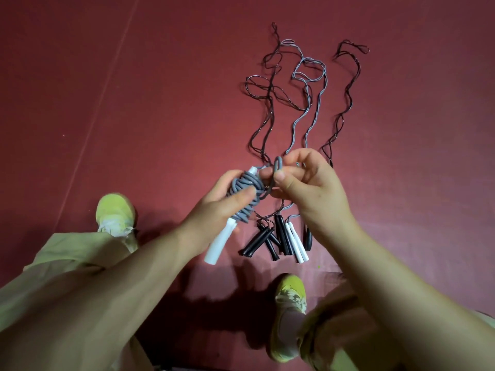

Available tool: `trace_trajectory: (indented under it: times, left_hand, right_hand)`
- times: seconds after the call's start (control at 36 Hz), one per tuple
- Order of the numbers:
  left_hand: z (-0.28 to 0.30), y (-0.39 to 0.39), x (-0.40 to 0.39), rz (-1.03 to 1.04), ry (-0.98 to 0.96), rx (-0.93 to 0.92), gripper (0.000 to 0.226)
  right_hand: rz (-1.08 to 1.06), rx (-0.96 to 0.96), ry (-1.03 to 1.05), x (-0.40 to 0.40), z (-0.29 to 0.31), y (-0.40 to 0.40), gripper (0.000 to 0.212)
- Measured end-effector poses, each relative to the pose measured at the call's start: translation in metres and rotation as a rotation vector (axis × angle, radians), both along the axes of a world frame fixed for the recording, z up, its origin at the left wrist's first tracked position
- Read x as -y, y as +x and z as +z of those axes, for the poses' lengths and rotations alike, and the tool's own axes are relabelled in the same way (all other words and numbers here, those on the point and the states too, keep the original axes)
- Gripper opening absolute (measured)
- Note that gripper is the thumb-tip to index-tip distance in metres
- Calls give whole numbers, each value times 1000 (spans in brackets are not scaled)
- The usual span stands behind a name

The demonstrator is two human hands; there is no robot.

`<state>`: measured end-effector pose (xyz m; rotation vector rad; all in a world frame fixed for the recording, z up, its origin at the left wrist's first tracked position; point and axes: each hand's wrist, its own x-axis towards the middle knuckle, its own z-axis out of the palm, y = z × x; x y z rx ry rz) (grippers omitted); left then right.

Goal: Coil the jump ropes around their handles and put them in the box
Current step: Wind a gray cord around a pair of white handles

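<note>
Here, at frame centre, my left hand (222, 199) clamps the coil (245, 188) on its white handles (218, 243) while my right hand (302, 183) pinches the rope's last loop (277, 170) for tucking.

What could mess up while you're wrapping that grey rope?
The last loop pinched by the right hand could slip, and the grey rope bunched around the white handles in the left hand might spring loose. The loose ropes on the floor cross each other, so lifting one may drag another. No box is in view.
</note>
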<state>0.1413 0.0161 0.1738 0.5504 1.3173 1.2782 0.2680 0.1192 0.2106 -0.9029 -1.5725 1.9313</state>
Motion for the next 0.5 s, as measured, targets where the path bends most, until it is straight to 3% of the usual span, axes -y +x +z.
trace_trajectory:
  times: [0.11, 0.22, 0.5]
  left_hand:
    - [2, 8, -2, 120, -18, 55, 25]
    - [6, 4, -6, 183, -36, 151, 33]
    - [3, -6, 0, 68, -35, 293, 32]
  right_hand:
    - [-12, -28, -80, -3, 3, 0, 24]
    - [-14, 17, -123, -3, 1, 0, 11]
    - [-51, 171, -324, -4, 5, -2, 16]
